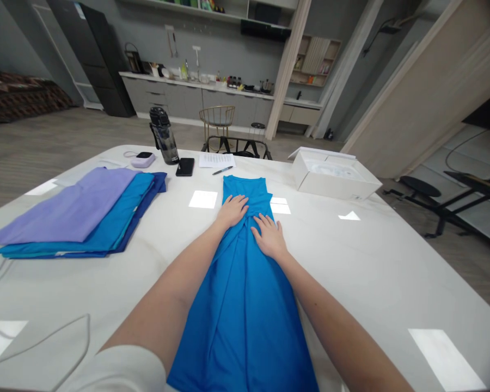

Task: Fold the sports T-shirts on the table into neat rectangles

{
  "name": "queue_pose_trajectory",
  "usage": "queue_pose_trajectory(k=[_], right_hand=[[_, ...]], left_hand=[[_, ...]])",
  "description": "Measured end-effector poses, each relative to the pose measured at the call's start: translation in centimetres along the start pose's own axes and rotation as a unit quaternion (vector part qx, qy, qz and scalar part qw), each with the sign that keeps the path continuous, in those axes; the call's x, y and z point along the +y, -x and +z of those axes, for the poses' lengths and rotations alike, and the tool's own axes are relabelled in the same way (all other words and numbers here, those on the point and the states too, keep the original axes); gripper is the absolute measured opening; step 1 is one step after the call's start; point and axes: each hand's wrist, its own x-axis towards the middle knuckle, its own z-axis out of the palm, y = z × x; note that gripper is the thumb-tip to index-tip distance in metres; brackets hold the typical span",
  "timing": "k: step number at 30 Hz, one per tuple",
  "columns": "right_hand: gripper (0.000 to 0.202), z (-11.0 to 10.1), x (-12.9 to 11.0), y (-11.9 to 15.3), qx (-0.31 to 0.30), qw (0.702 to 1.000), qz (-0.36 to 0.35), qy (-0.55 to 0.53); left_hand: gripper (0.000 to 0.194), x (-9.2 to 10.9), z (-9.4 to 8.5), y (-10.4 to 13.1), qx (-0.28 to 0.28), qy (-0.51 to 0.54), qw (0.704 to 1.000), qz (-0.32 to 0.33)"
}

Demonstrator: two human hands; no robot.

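Observation:
A bright blue garment (pixel 249 305) lies lengthwise on the white table, its narrow end away from me and its wide part reaching the near edge. My left hand (pixel 233 210) rests flat on the upper left of the cloth, fingers spread. Slightly nearer to me, my right hand (pixel 269 236) presses on the right side with its fingers apart. Between the two hands the fabric is gathered into creases that run toward me. At the left is a stack of folded cloths, with a lilac one (pixel 75 207) on top of blue ones (pixel 120 220).
On the white table (pixel 371 272), an open white box (pixel 335 177) stands at the back right. A dark bottle (pixel 165 139), a phone (pixel 185 167), a paper (pixel 217 160) and a pen (pixel 222 170) are along the back. A white cable (pixel 87 332) crosses the near left.

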Motion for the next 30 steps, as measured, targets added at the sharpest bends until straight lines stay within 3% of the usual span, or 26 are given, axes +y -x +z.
queue_pose_trajectory(k=[3, 6, 13, 17, 21, 25, 30], right_hand=[[0.054, -0.3, -0.2, 0.0, -0.003, 1.0, 0.001, 0.007], [0.053, -0.3, -0.3, 0.1, 0.002, 1.0, 0.001, 0.013], [0.05, 0.0, -0.2, 0.1, 0.022, 1.0, 0.009, -0.014], [0.042, -0.9, -0.6, 0.7, 0.079, 0.996, -0.032, -0.018], [0.036, -2.0, -2.9, 2.6, 0.092, 0.988, -0.124, -0.011], [0.032, -2.4, -6.9, 4.7, 0.031, 0.97, -0.242, 0.001], [0.033, -1.9, -9.9, 6.3, -0.014, 0.963, -0.268, 0.016]], left_hand=[[0.045, 0.5, -0.9, 1.3, 0.037, 0.037, 0.998, -0.026], [0.042, 0.9, -1.7, 3.9, 0.04, 0.07, 0.995, -0.051], [0.036, 2.9, -4.7, 14.1, -0.011, 0.034, 0.997, -0.073], [0.034, 4.9, -7.3, 19.9, -0.038, -0.026, 0.991, -0.124], [0.028, 6.3, -9.2, 24.7, -0.057, -0.062, 0.983, -0.162], [0.024, 6.8, -10.6, 28.2, -0.067, -0.07, 0.974, -0.202], [0.021, 6.9, -11.8, 30.7, -0.086, -0.088, 0.964, -0.235]])
